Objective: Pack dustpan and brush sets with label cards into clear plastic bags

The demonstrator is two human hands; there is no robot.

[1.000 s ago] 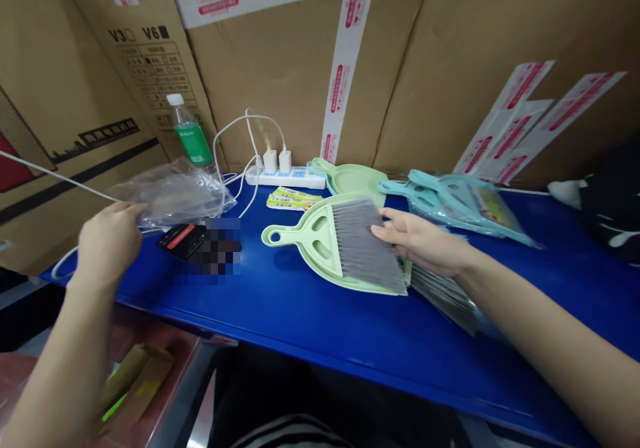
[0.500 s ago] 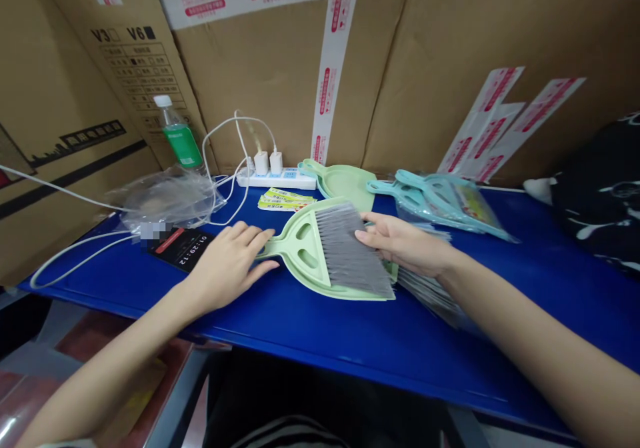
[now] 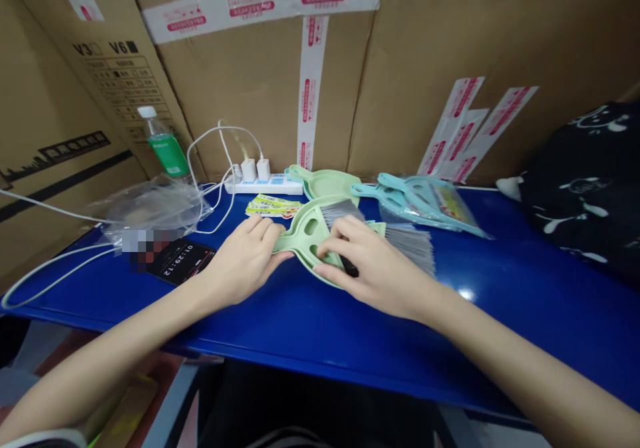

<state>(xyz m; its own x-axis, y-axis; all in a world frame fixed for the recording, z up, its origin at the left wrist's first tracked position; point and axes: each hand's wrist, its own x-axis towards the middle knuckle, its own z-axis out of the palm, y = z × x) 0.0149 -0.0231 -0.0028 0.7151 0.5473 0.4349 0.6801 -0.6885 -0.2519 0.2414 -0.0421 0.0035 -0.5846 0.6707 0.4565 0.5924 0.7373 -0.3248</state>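
Note:
My left hand (image 3: pixel 250 256) is closed around the handle end of a light green hand brush (image 3: pixel 295 238) with grey bristles, which lies over a matching green dustpan (image 3: pixel 327 283). My right hand (image 3: pixel 370 261) curls its fingers over the brush head, with thumb and fingertips at the lower slot. Something small and dark (image 3: pixel 350 267) shows under those fingers; I cannot make out what it is. To the right, more grey bristles (image 3: pixel 413 248) stick out beyond my right hand on the blue table (image 3: pixel 280 328).
Behind are another green dustpan (image 3: pixel 333 183) and blue brush-and-dustpan sets (image 3: pixel 425 198) in clear plastic. A power strip (image 3: pixel 270 185) with white cables, yellow-green packets (image 3: pixel 273 205), a phone (image 3: pixel 183 261), clear plastic bags (image 3: pixel 150 205) and a bottle (image 3: pixel 167 148) occupy the left and back. Cardboard boxes (image 3: pixel 240 75) wall the back.
My right hand has moved from the bristle edge toward the brush head and now grips it by the slot. My left hand stays on the handle. The view has shifted slightly to the right.

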